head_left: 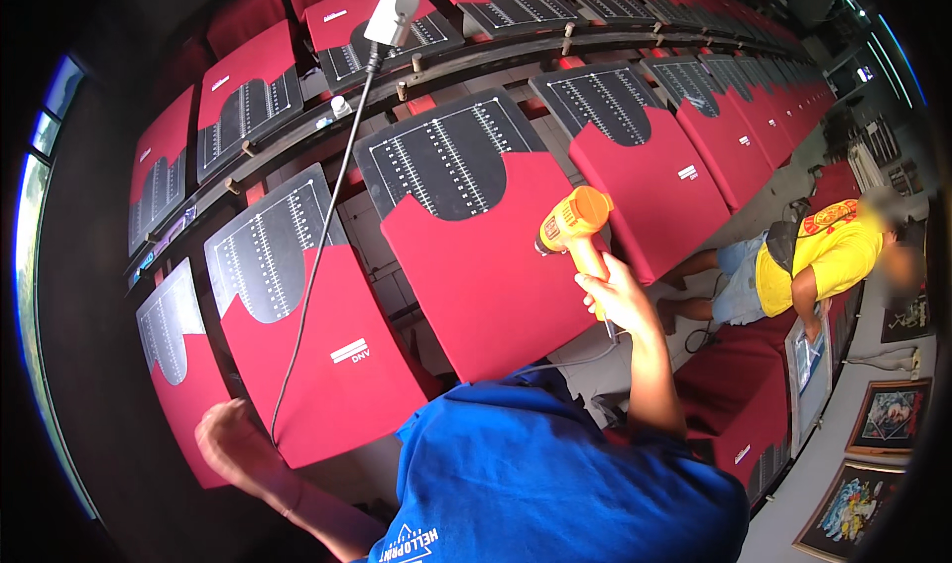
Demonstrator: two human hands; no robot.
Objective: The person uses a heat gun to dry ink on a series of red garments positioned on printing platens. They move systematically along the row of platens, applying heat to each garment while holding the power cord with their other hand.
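Observation:
My right hand grips the handle of an orange heat gun, its nozzle aimed left at a red shirt stretched over a black printing board with white scale marks. A black cable hangs from a white plug overhead and drops across the board to the left. My left hand hovers low at the lower corner of the neighbouring red shirt, fingers loosely apart, holding nothing.
Long rows of boards with red shirts run into the distance on both sides of a dark rail. A person in a yellow shirt crouches at right. Framed pictures lie on the floor lower right.

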